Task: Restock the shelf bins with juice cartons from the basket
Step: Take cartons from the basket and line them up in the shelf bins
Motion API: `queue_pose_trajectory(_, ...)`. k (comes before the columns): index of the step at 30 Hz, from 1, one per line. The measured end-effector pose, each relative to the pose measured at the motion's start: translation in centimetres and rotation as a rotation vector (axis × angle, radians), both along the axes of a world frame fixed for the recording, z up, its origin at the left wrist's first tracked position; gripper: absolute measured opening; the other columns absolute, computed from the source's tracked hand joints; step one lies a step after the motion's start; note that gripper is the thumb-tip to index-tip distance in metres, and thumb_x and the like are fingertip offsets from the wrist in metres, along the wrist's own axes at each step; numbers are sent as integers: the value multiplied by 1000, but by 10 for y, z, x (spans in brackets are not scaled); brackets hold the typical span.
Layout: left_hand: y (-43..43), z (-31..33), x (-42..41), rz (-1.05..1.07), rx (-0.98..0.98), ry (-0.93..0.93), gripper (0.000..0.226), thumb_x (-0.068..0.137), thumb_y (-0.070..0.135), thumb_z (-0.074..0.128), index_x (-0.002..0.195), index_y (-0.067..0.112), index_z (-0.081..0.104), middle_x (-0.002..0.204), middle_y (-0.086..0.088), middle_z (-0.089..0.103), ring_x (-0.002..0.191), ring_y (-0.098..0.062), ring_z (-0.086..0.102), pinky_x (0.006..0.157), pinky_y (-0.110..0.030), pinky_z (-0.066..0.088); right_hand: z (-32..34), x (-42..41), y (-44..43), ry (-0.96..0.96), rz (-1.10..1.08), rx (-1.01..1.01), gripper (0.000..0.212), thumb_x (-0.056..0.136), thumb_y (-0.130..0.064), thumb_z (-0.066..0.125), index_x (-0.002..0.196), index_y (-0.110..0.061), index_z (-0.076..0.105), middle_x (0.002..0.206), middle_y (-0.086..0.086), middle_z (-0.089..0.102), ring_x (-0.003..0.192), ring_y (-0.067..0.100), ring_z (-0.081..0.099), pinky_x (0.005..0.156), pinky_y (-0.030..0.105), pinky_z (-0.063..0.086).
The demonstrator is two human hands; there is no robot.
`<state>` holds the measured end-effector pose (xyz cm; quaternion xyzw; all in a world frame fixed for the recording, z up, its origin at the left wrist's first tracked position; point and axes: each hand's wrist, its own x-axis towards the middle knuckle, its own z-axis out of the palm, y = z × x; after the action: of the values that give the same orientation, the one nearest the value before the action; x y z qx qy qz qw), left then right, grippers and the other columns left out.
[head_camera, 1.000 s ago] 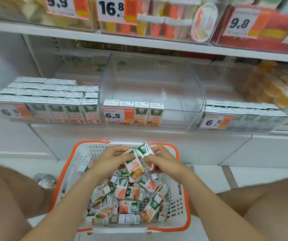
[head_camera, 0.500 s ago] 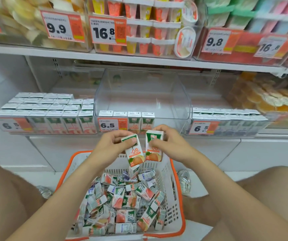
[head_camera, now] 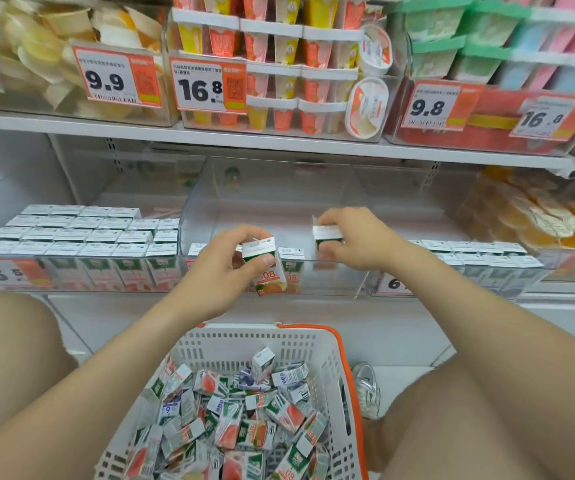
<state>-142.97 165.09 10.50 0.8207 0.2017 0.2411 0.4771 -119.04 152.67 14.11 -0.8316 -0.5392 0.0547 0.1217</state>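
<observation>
The left hand (head_camera: 222, 268) grips an upright juice carton (head_camera: 267, 271) by its top, just in front of the clear middle bin (head_camera: 272, 199). The right hand (head_camera: 357, 242) pinches a second carton (head_camera: 327, 233) inside that bin, seemingly just above its floor, though blur hides the carton's lower half. Loose cartons (head_camera: 237, 420) lie heaped in the white basket (head_camera: 244, 344) below.
</observation>
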Motion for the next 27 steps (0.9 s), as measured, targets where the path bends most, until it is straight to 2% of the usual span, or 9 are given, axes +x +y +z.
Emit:
queue_pose_trajectory(3, 6, 7, 5, 26, -7, 11, 20, 103, 31, 66, 120, 41, 65, 117, 2, 64, 84, -26, 71, 80, -47, 58, -2, 3, 17, 79, 36, -201, 36, 96, -27, 67, 132, -18, 69, 134, 9, 67, 119, 30, 63, 96, 38, 52)
queue_pose_trajectory(6, 10, 13, 8, 29, -97, -14, 19, 102, 25, 68, 116, 37, 71, 111, -1, 69, 84, -23, 75, 77, -49, 62, 1, 10, 28, 239, 18, -349, 43, 87, -16, 53, 122, 5, 66, 127, 29, 63, 107, 42, 67, 87, 44, 61)
queue_pose_trajectory(9, 9, 16, 14, 41, -195, -54, 17, 99, 20, 72, 113, 28, 74, 109, -5, 74, 86, -21, 77, 70, -34, 61, 3, 9, 32, 208, 68, -413, 49, 85, -26, 45, 118, 7, 59, 131, 27, 61, 99, 39, 64, 89, 42, 59)
queue_pose_trajectory(12, 8, 17, 22, 99, -214, -57, 25, 93, 24, 79, 116, 25, 70, 107, -4, 76, 82, -14, 75, 66, -25, 60, 19, 8, 33, 221, 110, -173, 44, 98, -41, 51, 119, -6, 70, 122, 12, 72, 117, 32, 66, 106, 46, 52)
queue_pose_trajectory(14, 8, 21, 28, 118, -195, -65, 36, 87, 29, 85, 118, 26, 67, 101, -3, 77, 82, -16, 75, 72, -34, 63, 40, -4, 28, 449, 200, 5, 32, 103, -40, 60, 129, -26, 72, 118, -5, 76, 111, 14, 70, 97, 35, 58)
queue_pose_trajectory(16, 7, 26, 34, 108, -142, -74, 48, 79, 31, 91, 119, 26, 65, 94, 2, 78, 79, -11, 74, 74, -31, 61, 52, -18, 21, 554, 278, 49, 34, 101, -48, 65, 131, -32, 69, 112, -7, 77, 103, 11, 73, 87, 34, 63)
queue_pose_trajectory(19, 4, 32, 44, 58, -63, -114, 60, 70, 25, 97, 119, 25, 63, 92, 3, 81, 85, -14, 77, 84, -36, 63, 49, -25, 16, 546, 277, 60, 37, 98, -46, 72, 126, -24, 73, 97, 4, 81, 94, 21, 76, 83, 43, 65)
queue_pose_trajectory(23, 0, 24, 56, 67, 27, -162, 69, 68, 32, 99, 124, 29, 59, 113, 9, 70, 92, -12, 74, 82, -37, 64, 57, -9, 3, 613, 194, 76, 25, 99, -32, 73, 116, -14, 78, 92, 6, 82, 91, 22, 79, 82, 38, 65)
queue_pose_trajectory(27, 3, -3, 62, 11, 379, -4, 45, 90, 37, 80, 129, 28, 59, 127, 13, 59, 111, -8, 60, 95, -38, 54, 55, 19, -4, 320, -3, 232, 31, 99, -32, 73, 122, -10, 74, 93, 6, 81, 84, 21, 79, 86, 44, 64)
